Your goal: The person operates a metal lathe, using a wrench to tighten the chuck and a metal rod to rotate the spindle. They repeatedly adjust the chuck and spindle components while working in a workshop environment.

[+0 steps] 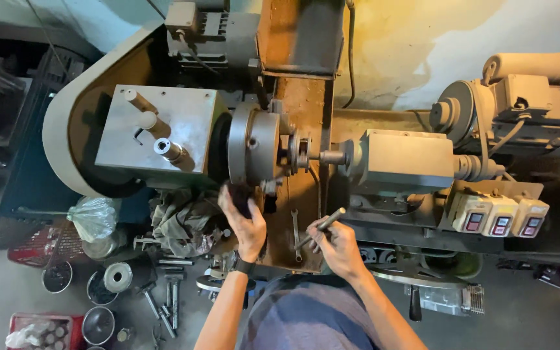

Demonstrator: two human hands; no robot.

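The right hand (339, 249) is closing its fingers around a short grey metal rod (322, 227), holding it tilted, tip pointing up toward the lathe bed (306, 188). The rod is sitting just in front of the machine, right of a flat spanner (295, 234) lying on the rusty bed. The left hand (246, 223) is reaching up under the round steel chuck (253, 144), fingers curled around something dark (240, 196); cannot tell what it is or how tight the grip is. A black watch (244, 266) is showing on that wrist.

Around: the tailstock block (404, 161) is standing right of the chuck, its nose pointing at the small workpiece (301, 152) in the jaws. The grey headstock cover (157, 129) is lying left, with handles sticking out. A motor (526, 97) is sitting far right.

Three cream switch boxes (500, 217), each with a red button panel, are lining the machine's right front. Crumpled rags (183, 223), a knotted clear plastic bag (93, 217), loose tools (166, 291), round tins (98, 324) and red crates (34, 249) are crowding the floor at lower left.
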